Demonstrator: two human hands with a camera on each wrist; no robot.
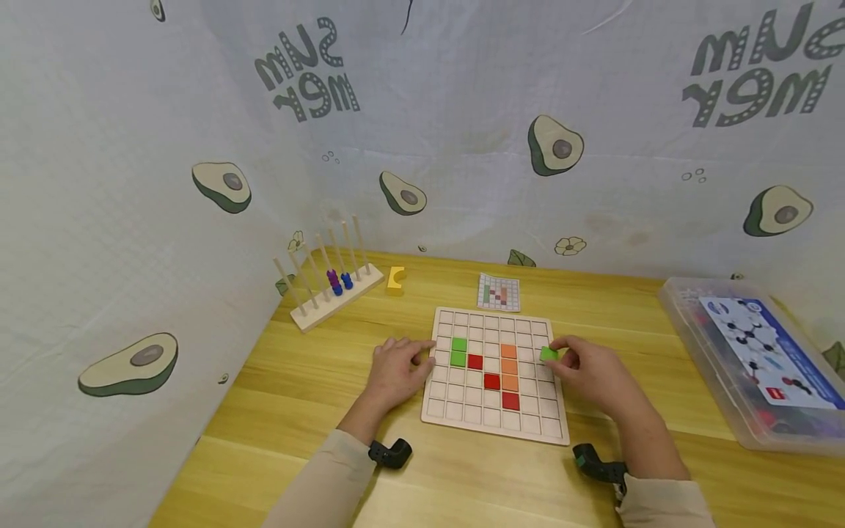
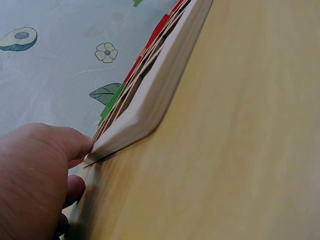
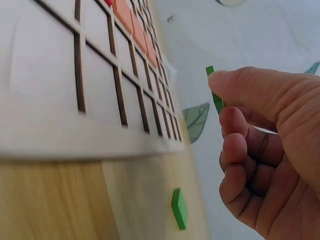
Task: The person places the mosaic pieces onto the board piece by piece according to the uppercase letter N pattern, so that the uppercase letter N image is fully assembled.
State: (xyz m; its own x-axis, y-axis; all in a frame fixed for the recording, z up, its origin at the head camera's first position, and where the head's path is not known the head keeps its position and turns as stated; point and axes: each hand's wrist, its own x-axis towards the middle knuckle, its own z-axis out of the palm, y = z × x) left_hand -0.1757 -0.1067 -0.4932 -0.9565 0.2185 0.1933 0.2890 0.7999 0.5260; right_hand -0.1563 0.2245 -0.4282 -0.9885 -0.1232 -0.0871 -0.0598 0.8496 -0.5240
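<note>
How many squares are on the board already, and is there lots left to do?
Seven squares sit in the board: two green, three red, two orange. The right hand pinches another green square over the board's right side, while the left hand rests at its left edge. Most cells look empty, so plenty seems left.

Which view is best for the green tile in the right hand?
Head view: the green tile shows its face, pinched by the right hand over the grid board. Right wrist shows only its thin edge behind the thumb. Left wrist doesn't show it.
</note>
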